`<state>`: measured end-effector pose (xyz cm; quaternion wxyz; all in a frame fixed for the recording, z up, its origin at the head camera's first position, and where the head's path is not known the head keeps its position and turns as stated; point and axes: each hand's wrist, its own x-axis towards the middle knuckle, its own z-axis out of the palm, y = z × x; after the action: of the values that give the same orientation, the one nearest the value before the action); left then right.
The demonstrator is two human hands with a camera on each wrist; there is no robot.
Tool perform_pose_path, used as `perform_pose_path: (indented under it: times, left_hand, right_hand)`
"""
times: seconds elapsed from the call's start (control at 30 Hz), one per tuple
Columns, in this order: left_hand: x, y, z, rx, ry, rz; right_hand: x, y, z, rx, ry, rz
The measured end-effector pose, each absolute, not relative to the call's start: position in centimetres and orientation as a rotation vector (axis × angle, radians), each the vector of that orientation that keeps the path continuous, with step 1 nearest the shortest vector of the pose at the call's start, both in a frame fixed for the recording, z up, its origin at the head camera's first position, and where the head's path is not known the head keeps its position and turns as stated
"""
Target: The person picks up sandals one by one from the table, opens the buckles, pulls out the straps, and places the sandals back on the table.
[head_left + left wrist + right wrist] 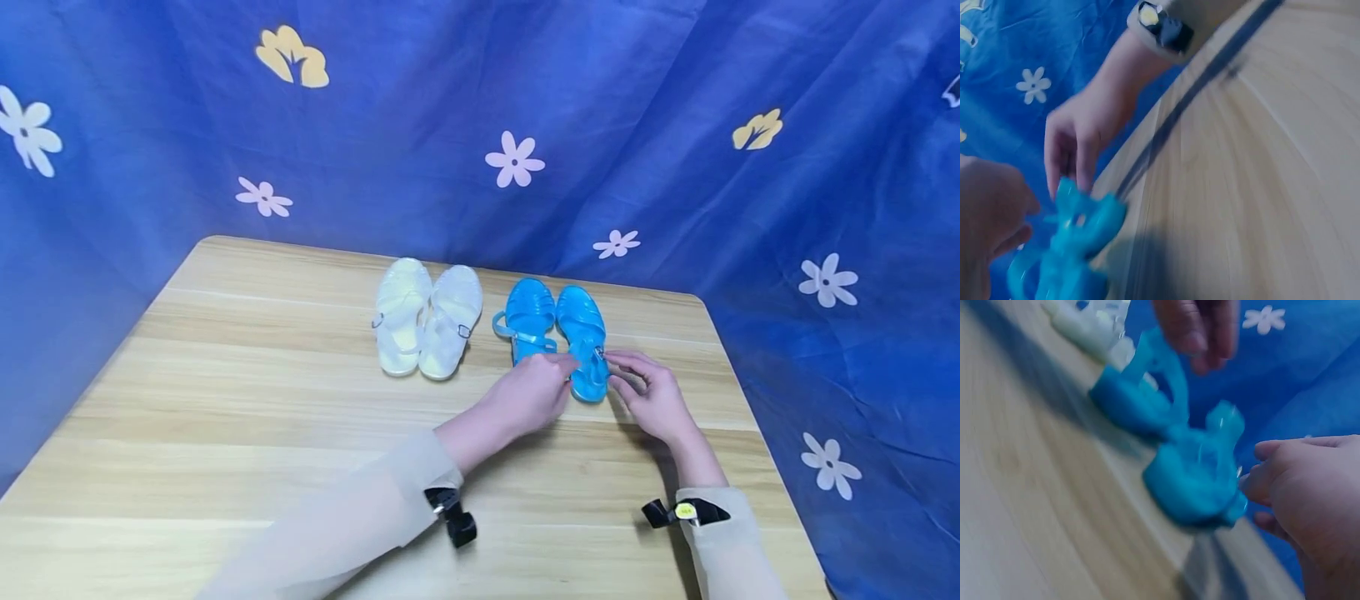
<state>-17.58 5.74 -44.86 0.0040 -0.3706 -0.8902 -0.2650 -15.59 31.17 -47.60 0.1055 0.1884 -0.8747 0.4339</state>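
A pair of blue jelly sandals lies side by side, toes toward the curtain: the left blue sandal [530,302] has its ankle strap looped out, and the right blue sandal [581,312] has a metal buckle [598,353] on its outer side. Over the left one's heel my left hand [531,390] hovers, fingers loosely bent toward the right sandal; the right wrist view shows these fingers [1194,340] above the blue straps, holding nothing. My right hand [660,400] is at the right sandal's outer edge, thumb and forefinger apart, fingertips right by the buckle and strap.
Left of the blue pair stands a pair of whitish clear sandals, one [401,283] beside the other [457,292], both with small buckles. All lie near the back edge of a wood-grain table [225,400]. A blue flowered curtain [420,108] hangs behind and at the sides.
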Motion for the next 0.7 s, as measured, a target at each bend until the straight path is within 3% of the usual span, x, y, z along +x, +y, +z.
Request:
perform_pose_path:
  times: [0.2,0.7]
  left_hand:
    - [-15.1,-0.9,-42.6,-1.189,-2.516,-0.904]
    - [-15.7,-12.4,-43.1,-0.944,-2.376,-0.866]
  right_hand:
    - [-14.4,29.8,-46.0,0.632,-2.441,1.234]
    - [-14.5,22.2,-43.6,0.880,-2.221,1.594]
